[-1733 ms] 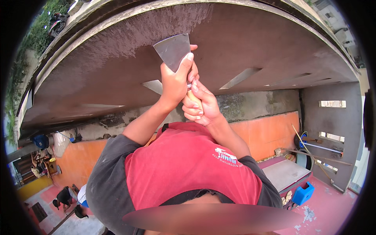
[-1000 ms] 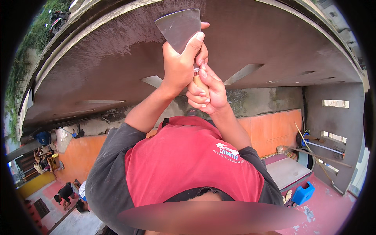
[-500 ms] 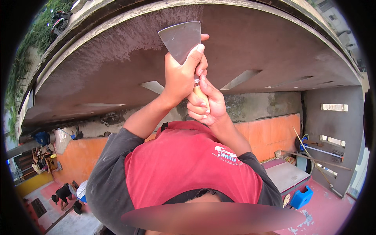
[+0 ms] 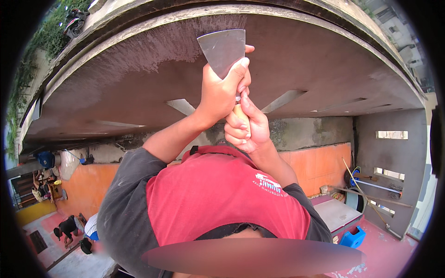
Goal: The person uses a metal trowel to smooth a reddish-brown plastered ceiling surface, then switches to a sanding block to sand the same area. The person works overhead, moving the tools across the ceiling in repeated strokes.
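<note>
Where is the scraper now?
In the head view, the scraper is at upper centre, above the red shirt, its blade in the left grip and wooden handle in the right grip.

The narrow end of the scraper blade (image 4: 224, 50) is covered by the left hand (image 4: 218, 95); the handle (image 4: 239, 112) is partly hidden by the right hand (image 4: 255, 130). Well below both hands, an oval patch (image 4: 252, 259) is blurred. Down and left of the left hand, a person (image 4: 92, 227) is partly hidden by the dark sleeve (image 4: 127, 215). Up and left, a motorcycle (image 4: 74, 24) is too small for detail.
</note>
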The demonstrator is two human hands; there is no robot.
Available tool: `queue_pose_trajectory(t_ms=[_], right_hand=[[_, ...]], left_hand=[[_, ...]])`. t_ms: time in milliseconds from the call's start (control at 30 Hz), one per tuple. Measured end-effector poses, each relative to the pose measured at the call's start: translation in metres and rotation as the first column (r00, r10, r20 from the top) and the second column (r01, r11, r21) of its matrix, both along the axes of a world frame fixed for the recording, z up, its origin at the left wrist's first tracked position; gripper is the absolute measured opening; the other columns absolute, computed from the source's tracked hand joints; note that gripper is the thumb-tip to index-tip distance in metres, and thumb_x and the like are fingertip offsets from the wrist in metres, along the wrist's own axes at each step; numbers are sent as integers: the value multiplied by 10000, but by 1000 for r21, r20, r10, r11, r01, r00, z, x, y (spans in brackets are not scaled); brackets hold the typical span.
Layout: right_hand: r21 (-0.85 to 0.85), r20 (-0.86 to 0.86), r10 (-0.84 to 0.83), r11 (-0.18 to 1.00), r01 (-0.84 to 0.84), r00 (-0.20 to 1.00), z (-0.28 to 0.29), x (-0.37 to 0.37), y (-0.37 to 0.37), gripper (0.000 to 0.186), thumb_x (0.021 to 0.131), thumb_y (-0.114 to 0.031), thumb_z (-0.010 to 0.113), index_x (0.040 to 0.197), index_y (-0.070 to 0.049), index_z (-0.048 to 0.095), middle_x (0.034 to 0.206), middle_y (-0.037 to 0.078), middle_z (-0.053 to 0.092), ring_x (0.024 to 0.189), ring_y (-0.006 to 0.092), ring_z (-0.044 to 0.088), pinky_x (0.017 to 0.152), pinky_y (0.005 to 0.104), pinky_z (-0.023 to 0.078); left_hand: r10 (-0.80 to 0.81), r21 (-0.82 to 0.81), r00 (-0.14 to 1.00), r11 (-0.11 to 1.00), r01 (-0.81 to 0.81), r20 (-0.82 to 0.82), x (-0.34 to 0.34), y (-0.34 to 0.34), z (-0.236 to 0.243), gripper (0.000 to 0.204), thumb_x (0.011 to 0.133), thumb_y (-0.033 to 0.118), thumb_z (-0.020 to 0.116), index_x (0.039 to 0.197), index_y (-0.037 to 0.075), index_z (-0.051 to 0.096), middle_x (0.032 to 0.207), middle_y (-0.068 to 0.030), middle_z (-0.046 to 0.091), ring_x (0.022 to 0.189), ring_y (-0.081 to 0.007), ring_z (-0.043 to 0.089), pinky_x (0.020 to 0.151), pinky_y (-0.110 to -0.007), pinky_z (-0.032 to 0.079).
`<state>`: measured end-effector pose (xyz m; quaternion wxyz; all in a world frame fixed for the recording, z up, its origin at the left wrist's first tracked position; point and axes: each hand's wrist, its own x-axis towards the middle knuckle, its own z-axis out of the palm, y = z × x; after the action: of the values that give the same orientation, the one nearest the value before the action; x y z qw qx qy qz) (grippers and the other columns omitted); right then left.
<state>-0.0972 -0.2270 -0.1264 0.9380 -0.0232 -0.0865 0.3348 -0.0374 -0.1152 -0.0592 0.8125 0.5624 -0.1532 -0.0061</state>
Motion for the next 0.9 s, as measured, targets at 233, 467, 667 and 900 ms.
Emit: queue_pose_trajectory(t_ms=[233, 467, 667, 900], right_hand=[[-86, 78, -49, 995, 56, 996, 16, 9, 0, 203, 1152, -351, 366, 1325, -281, 446, 697, 43, 452, 417, 95, 349, 376, 239, 304], [-126, 78, -55, 990, 65, 995, 18, 10, -3, 154, 1135, -319, 418, 1275, -265, 451, 706, 39, 460, 412, 85, 342, 366, 228, 303], [-169, 61, -57, 983, 67, 996, 19, 5, -1, 187, 1142, -361, 399, 1309, -301, 458, 685, 28, 451, 411, 92, 345, 373, 240, 313], [-236, 211, -71, 964, 121, 975, 31, 15, -10, 105, 1128, -262, 432, 1212, -200, 447, 709, 41, 455, 425, 73, 347, 360, 208, 305]], left_hand=[[-5, -99, 1000, 995, 4, -14, 4, 1, 13, 280, 1044, 111, 570, 1288, -17, 617, 623, 14, 505, 535, -70, 494, 518, -260, 454], [-4, -84, 1000, 996, 6, 19, 4, -2, 16, 324, 1059, 135, 565, 1324, -52, 554, 619, 5, 471, 521, -85, 474, 510, -262, 457], [-7, -49, 1000, 999, 7, 15, 3, 1, 10, 324, 1059, 147, 570, 1316, -51, 557, 617, 5, 469, 510, -91, 471, 515, -268, 464], [-75, -168, 992, 982, 92, 101, 6, 4, 15, 280, 1072, 165, 560, 1284, -13, 603, 681, -25, 571, 614, -103, 567, 621, -292, 528]])
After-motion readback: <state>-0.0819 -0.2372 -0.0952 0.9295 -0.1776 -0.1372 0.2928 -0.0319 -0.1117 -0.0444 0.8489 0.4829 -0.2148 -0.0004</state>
